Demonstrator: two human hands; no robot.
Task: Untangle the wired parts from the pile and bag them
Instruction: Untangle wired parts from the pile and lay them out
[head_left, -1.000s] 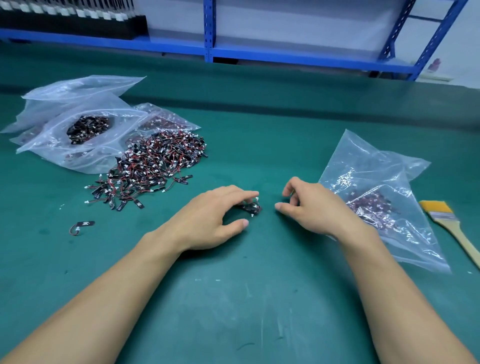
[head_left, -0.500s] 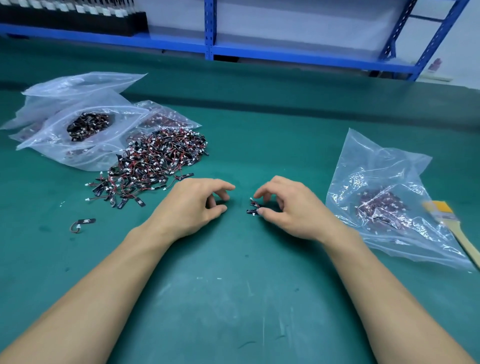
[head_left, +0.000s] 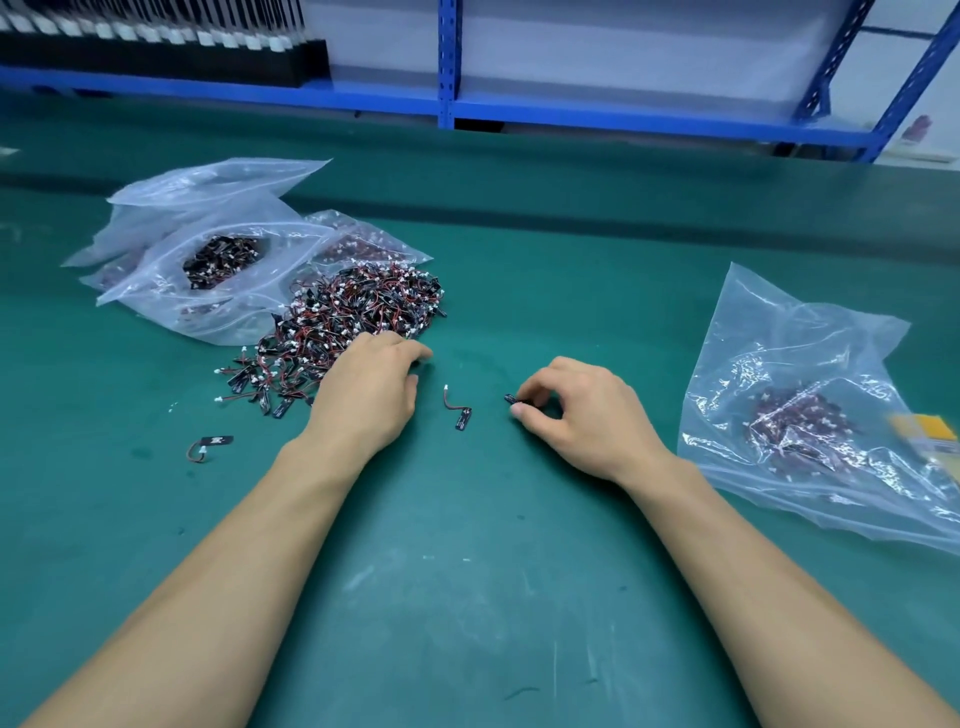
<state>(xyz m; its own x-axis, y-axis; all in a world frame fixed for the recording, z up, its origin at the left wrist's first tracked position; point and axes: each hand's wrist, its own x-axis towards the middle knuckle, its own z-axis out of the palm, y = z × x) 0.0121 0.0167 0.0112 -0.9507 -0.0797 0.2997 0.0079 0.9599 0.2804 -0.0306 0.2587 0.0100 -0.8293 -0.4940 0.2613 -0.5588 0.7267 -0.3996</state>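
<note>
Right hand (head_left: 587, 415) around slim black part (head_left: 511, 399)

A pile of wired parts (head_left: 358, 312) is lying left on the table (head_left: 467, 571), with bags (head_left: 208, 280) just behind it. A loose part (head_left: 459, 411) is sitting between the left hand (head_left: 369, 400), at the pile's near edge, and the right hand (head_left: 587, 415), which is pinching another part (head_left: 511, 399). A further bag (head_left: 779, 364) is lying at right.

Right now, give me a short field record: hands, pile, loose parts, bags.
left hand: palm down at the near edge of the pile
right hand: pinches one black part
loose part: lies between the hands
stray part: lies left of the left forearm
right bag: parts inside, right of the right hand
left bags: parts inside, behind the pile
</note>
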